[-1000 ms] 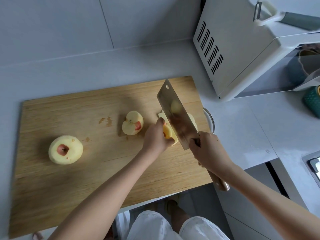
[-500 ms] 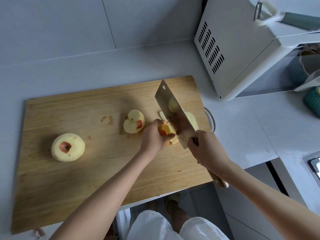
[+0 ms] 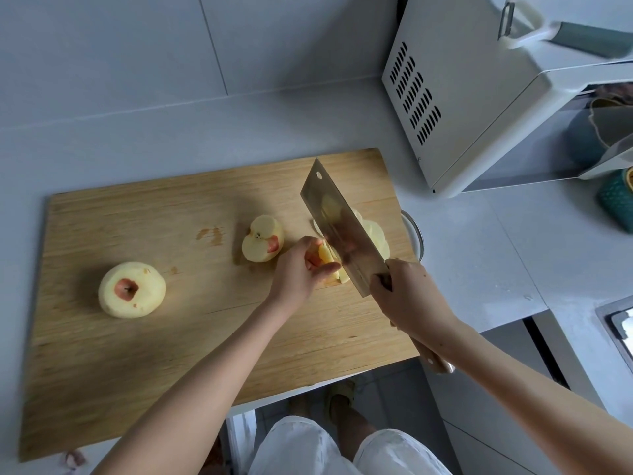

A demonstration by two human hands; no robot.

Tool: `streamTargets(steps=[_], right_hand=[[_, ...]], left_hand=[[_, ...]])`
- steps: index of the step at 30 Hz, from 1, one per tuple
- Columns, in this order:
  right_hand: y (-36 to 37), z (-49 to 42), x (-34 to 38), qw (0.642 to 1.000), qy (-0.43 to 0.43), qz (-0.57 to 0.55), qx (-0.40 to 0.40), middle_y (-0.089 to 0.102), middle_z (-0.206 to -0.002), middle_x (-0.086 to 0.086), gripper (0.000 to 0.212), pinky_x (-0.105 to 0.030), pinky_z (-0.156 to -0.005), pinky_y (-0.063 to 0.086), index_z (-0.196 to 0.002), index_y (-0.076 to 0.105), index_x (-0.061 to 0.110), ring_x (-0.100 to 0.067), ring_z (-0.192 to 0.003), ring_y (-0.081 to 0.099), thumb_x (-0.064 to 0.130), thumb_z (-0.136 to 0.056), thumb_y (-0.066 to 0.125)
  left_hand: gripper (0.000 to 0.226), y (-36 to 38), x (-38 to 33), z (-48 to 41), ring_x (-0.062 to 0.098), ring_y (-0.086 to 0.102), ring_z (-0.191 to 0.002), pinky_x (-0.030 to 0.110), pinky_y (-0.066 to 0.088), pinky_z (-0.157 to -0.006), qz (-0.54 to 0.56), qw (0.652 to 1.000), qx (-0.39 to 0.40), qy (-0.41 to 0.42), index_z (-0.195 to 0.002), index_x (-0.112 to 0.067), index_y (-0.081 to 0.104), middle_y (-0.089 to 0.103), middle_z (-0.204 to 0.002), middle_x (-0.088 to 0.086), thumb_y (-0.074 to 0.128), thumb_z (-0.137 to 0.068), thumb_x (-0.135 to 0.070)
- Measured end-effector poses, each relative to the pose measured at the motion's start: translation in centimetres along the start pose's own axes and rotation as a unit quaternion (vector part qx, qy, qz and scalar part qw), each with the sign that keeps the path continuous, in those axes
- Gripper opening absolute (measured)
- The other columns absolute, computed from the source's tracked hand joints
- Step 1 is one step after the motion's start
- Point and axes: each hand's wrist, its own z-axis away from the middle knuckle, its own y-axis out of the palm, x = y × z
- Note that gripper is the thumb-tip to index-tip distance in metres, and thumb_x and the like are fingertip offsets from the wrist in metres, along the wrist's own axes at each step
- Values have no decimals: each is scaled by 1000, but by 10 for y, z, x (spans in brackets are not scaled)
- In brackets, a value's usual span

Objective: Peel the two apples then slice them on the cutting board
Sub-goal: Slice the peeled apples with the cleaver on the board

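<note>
A wall point(image 3: 102, 46) of large pale grey tiles with thin seams fills the upper left of the frame and meets a smooth grey-white counter point(image 3: 479, 252) that runs across the middle and off to the right. At the upper right a white appliance point(image 3: 462, 97) with rows of vent slots stands on the counter, with a teal basket point(image 3: 616, 204) at the right edge. Grey cabinet fronts point(image 3: 582, 358) show at lower right and a tiled floor point(image 3: 394, 406) at bottom centre, all in soft, cool, even light.
</note>
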Motion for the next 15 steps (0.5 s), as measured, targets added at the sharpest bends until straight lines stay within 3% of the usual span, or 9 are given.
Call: streamTargets(steps=[3,9,15], right_hand=[[1,2,-1,1000,0,-1,-11,47,-52,2,31,-23,-41,42,-63,41,16,-17,-46,55,16,-94,41],[5,3,-3,1000,-5,-5,-15,46,-52,1,32,-23,-41,40,-63,40,15,-22,-46,56,15,-95,41],[14,9,0,1000,-2,4,-30,45,-53,3,33,-25,-41,41,-62,39,18,-21,-49,58,17,-95,41]], left_hand=[[54,0,0,-2,4,61,-62,11,48,-62,-20,1000,5,13,-120,-10,54,60,-72,-9,73,-75,-33],[53,2,4,-2,6,64,-61,21,54,-65,62,998,32,-9,-120,-7,52,64,-75,-1,72,-74,-27],[38,0,7,-4,11,68,-67,12,50,-66,35,999,34,0,-125,-2,51,66,-83,9,58,-92,-20]])
